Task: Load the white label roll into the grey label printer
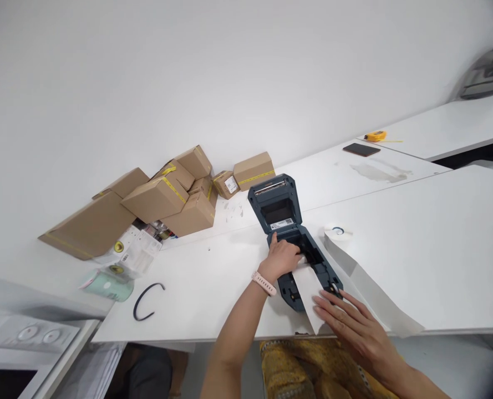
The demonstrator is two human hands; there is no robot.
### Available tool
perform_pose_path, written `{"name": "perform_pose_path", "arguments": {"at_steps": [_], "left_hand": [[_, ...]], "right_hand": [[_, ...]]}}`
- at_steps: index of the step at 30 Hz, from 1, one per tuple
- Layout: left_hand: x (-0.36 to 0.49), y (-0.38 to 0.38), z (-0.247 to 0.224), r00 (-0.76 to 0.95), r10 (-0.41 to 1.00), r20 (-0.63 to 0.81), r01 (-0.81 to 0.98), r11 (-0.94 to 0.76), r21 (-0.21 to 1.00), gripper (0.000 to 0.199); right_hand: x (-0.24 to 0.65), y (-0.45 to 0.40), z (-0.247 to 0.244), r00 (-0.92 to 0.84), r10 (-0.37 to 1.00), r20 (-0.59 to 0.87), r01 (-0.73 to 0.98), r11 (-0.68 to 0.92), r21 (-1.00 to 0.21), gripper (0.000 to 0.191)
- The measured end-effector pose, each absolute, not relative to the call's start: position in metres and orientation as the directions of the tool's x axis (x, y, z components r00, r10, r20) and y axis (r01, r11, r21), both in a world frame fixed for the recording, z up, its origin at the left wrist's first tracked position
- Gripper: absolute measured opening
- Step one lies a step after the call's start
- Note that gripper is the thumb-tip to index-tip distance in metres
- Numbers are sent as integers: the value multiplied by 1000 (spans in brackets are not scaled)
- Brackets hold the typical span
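A dark blue label printer point(321, 257) stands on the white table with its lid point(278, 208) raised. My left hand point(283, 257) reaches into the open body, a finger on its left rim near the hinge; its other fingertips are hidden inside. A strip of white paper point(310, 296) runs out of the printer towards the table's front edge. Over the strip's right side and the printer's front right corner lies my right hand point(352, 327), fingers stretched out. To the right of the printer is a label roll point(338, 231) with a long backing strip point(371, 288) unrolled from it.
Cardboard boxes point(158, 197) are piled against the wall at the left. Near them lie a green roll point(108, 285) and a black curved band point(136, 305). A dark phone-like slab point(361, 149) and a yellow tape measure point(375, 136) lie at the back right of the table point(437, 249).
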State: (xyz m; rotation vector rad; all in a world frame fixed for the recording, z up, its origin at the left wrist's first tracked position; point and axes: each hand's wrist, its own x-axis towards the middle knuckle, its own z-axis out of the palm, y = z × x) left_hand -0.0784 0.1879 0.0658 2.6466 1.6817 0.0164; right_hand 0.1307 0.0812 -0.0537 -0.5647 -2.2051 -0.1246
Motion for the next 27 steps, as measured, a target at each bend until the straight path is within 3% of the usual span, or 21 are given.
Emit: {"name": "perform_pose_path", "arguments": {"at_steps": [4, 5, 7, 9, 11, 13, 15, 17, 22, 27], "left_hand": [[-73, 185, 103, 328, 898, 293, 935, -352, 34, 39], [-74, 187, 116, 242, 848, 471, 949, -308, 67, 41], [-79, 197, 145, 144, 764, 629, 960, -262, 98, 41], [-90, 215, 172, 26, 594, 804, 948, -270, 170, 35], [-104, 236, 192, -103, 584, 805, 934, -223, 281, 45], [-116, 255, 201, -213, 734, 644, 862, -169, 478, 42], [-123, 262, 198, -190, 866, 463, 767, -164, 621, 40], [-122, 254, 187, -158, 877, 454, 711, -218, 668, 38], [-102, 180, 140, -97, 674, 732, 719, -462, 520, 26], [-85, 99, 74, 92, 569, 817, 772, -558, 303, 35]], "right_hand": [[133, 78, -53, -552, 347, 758, 437, 895, -91, 50], [133, 78, -52, -552, 343, 760, 436, 896, -88, 49], [132, 78, -51, -551, 343, 761, 442, 893, -83, 48], [132, 77, -51, -552, 351, 756, 453, 888, -82, 48], [131, 77, -50, -552, 361, 751, 462, 883, -85, 48], [130, 76, -50, -548, 366, 752, 468, 880, -88, 48], [129, 75, -49, -531, 367, 763, 470, 877, -95, 47], [128, 75, -47, -500, 368, 784, 465, 878, -116, 45], [122, 73, -45, -391, 370, 843, 441, 879, -182, 38], [119, 70, -55, -306, 401, 863, 467, 854, -232, 46]]}}
